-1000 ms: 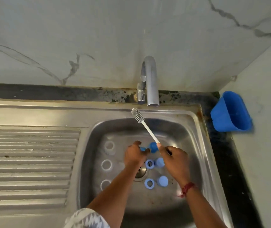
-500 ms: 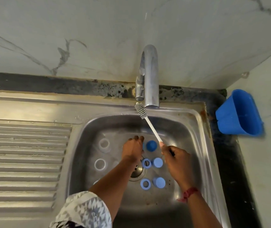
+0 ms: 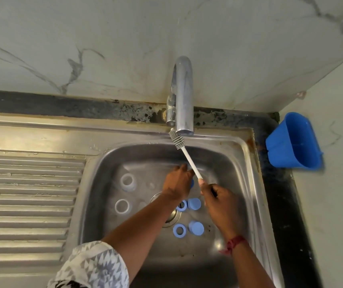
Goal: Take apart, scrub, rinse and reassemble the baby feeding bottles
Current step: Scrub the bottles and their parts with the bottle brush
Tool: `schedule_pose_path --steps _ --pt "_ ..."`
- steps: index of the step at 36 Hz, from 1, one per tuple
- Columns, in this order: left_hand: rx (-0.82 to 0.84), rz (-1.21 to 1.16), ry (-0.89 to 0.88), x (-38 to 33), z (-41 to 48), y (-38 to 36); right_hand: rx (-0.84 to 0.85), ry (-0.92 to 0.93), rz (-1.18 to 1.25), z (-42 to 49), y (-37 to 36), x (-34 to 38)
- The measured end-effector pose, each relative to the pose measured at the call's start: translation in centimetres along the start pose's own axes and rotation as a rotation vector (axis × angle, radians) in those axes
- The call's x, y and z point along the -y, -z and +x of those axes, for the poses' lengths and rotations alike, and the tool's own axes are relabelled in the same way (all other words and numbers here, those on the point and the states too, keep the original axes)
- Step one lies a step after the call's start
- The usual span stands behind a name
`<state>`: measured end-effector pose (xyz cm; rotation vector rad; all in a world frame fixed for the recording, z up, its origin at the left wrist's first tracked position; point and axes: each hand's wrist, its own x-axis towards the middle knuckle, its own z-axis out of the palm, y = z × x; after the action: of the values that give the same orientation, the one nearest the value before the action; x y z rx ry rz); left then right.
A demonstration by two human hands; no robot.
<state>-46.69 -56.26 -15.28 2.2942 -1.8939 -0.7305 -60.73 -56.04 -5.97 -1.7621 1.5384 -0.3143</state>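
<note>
Where the steel sink [image 3: 247, 154] dips into its basin, two clear bottles [image 3: 127, 181] stand open-mouthed at the left. The blurred left hand [image 3: 178, 183] covers a blue piece [image 3: 191, 182]; whether it grips it cannot be told. Blue rings [image 3: 179, 230] and blue caps [image 3: 196, 227] sit by the drain. The right hand [image 3: 218, 202] grips a white brush [image 3: 187, 156], its bristles just beside the tap [image 3: 184, 96].
</note>
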Motion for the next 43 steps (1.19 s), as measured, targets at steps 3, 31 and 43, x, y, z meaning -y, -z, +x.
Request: schedule_pose_path --steps 3,31,43 --pt "-0.007 0.059 0.001 -0.7 0.0 0.1 0.002 0.003 0.025 -0.3 -0.2 0.5" --pt "-0.389 -2.190 0.593 4.6 -13.3 8.5 -0.001 0.041 0.098 -5.3 -0.6 2.0" --pt "-0.681 -2.276 0.401 7.1 -19.2 12.9 0.111 0.237 -0.053 -9.8 -1.1 4.7"
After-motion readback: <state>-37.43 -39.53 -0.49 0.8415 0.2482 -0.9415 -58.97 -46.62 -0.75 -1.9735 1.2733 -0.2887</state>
